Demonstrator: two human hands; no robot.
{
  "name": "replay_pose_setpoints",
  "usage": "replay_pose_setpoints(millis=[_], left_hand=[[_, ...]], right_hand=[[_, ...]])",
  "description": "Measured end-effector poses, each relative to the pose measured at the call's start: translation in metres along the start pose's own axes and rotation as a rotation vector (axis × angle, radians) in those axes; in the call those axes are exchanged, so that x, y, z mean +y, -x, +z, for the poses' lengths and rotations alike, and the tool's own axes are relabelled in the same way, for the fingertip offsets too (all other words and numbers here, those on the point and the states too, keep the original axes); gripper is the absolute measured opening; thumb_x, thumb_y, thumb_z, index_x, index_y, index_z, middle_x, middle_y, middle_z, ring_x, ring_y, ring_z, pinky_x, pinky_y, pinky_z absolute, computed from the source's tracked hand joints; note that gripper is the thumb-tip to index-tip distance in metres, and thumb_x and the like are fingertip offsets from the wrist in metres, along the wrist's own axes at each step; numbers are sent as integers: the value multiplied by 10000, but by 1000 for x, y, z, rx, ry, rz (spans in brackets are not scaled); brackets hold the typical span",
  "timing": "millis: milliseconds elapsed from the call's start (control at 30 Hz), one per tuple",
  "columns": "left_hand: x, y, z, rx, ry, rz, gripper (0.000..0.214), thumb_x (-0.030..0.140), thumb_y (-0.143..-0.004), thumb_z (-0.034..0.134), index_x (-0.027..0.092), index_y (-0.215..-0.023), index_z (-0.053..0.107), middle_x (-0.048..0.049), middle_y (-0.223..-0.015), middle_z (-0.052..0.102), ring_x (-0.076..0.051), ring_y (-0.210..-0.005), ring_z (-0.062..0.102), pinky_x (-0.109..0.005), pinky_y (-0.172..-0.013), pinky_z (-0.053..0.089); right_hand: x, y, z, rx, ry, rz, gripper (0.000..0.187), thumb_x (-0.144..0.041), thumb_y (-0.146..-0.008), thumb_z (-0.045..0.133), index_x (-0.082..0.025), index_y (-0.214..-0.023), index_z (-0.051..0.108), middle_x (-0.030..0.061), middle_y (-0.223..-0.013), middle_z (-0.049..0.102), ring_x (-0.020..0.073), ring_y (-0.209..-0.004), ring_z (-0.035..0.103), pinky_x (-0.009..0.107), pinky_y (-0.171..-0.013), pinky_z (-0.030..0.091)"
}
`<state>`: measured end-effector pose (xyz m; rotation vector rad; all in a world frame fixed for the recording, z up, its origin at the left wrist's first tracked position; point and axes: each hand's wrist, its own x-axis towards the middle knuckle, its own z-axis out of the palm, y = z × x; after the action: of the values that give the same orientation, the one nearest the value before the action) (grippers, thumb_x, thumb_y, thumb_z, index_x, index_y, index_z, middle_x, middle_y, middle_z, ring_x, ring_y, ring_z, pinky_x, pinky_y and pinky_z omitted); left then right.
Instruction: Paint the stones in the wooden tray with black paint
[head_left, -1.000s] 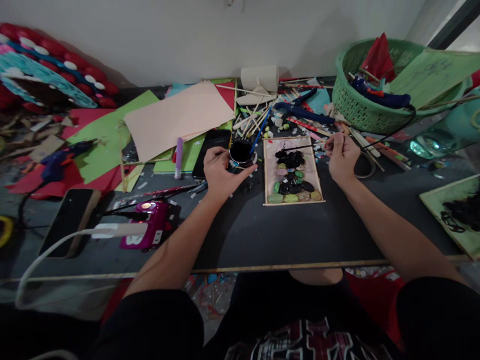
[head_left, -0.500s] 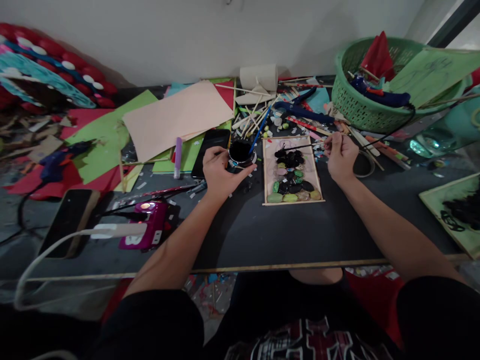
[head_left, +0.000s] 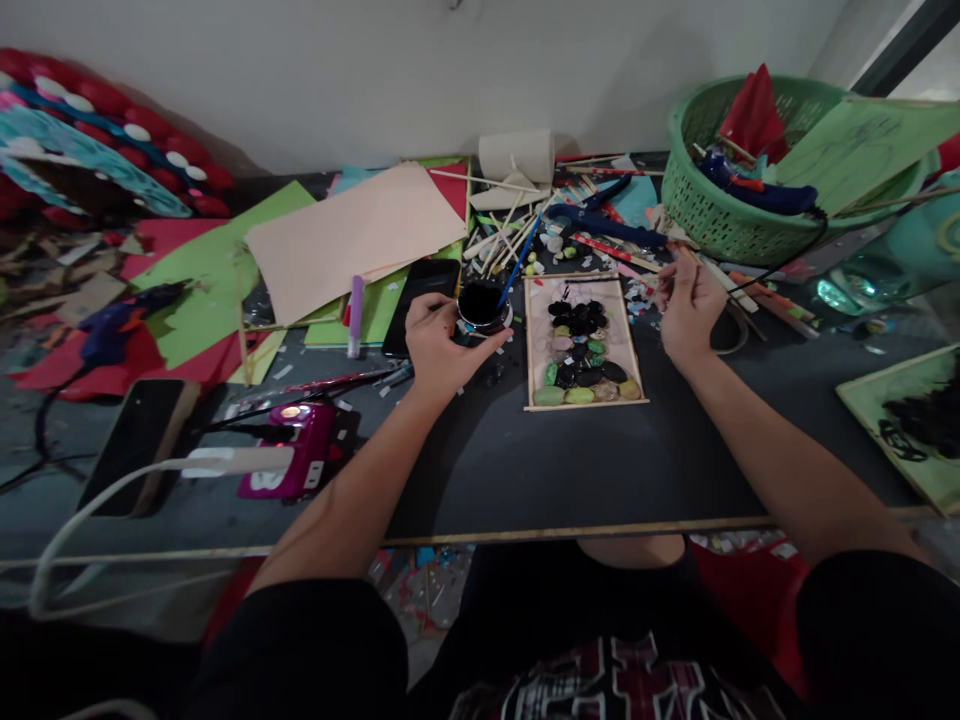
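My left hand [head_left: 439, 345] is curled around a small round cup of black paint [head_left: 482, 303]; a blue-handled brush [head_left: 519, 262] leans in it. Right of the cup lies a small wooden-framed panel [head_left: 534, 345] covered with black, green and pale pebbles [head_left: 581, 350]. My right hand [head_left: 686, 305] hovers beside the panel's upper right corner, fingers pinched together on a thin stick-like brush [head_left: 688, 256] that angles away from the panel; its tip is hard to see.
A black phone [head_left: 421, 300] and coloured paper sheets [head_left: 352, 235] lie left of the cup. Loose sticks and scraps clutter the back. A green basket [head_left: 720, 225] stands at the back right. A magenta device [head_left: 296, 450] with a white cable, and another phone [head_left: 135, 440], lie front left.
My right hand has lifted the thin brush off the pebbles and drawn it back to the right, so the brush no longer lies across the panel. My left hand has stayed on the cup.
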<state>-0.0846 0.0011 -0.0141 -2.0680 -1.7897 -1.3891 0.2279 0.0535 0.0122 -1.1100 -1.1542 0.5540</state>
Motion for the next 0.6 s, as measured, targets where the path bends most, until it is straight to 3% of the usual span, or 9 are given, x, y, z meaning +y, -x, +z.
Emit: replay_pose_setpoints(millis=[100, 200, 300, 367, 433, 500, 600], left_hand=[[2, 0, 0, -11, 1, 1, 526, 688, -658, 803, 222, -729, 571, -51, -789, 605, -299, -993, 611, -460, -903, 482], [5, 0, 0, -20, -9, 69, 529, 696, -679, 782, 203, -828, 657, -63, -811, 644, -298, -985, 621, -450, -900, 472], [8, 1, -1, -88, -15, 146, 587, 675, -686, 783, 196, -1016, 710, -79, -899, 680, -297, -1001, 623, -438, -900, 460], [10, 1, -2, -148, -18, 168, 610, 631, -693, 795, 209, -1125, 706, -87, -970, 692, -302, -1034, 617, -443, -917, 449], [10, 1, -2, -181, -14, 186, 609, 591, -703, 804, 222, -1176, 700, -92, -1004, 696, -305, -1057, 612, -445, -927, 443], [10, 1, -2, -180, -5, 206, 608, 585, -713, 805, 223, -1190, 700, -93, -999, 701, -301, -1060, 612, -440, -928, 445], [9, 0, 0, -172, 9, 212, 613, 605, -730, 792, 222, -1199, 697, -87, -968, 709, -293, -1051, 614, -439, -943, 446]], right_hand=[[-13, -15, 1, 198, -184, -40, 578, -809, -782, 578, -240, -689, 541, -53, -551, 444, 80, -429, 386, 255, -390, 304], [-38, -31, 7, 255, -364, -42, 569, -798, -730, 646, -252, -653, 509, -67, -509, 388, 79, -430, 368, 245, -369, 265], [-71, -42, 21, 19, -475, -40, 573, -760, -626, 753, -235, -644, 525, -74, -506, 425, 57, -387, 353, 227, -329, 195], [-92, -48, 32, -168, -455, -50, 613, -807, -584, 705, -222, -614, 523, -85, -479, 416, 40, -366, 345, 215, -323, 180], [-111, -56, 42, -417, -375, -4, 601, -792, -641, 658, -208, -599, 520, -83, -467, 436, 26, -370, 361, 199, -329, 192], [-127, -63, 48, -551, -269, -32, 560, -734, -662, 655, -197, -567, 526, -87, -423, 435, 14, -352, 363, 193, -330, 213], [-147, -65, 55, -703, -104, -144, 489, -603, -818, 604, -160, -613, 600, -87, -439, 484, 1, -353, 406, 179, -363, 277]])
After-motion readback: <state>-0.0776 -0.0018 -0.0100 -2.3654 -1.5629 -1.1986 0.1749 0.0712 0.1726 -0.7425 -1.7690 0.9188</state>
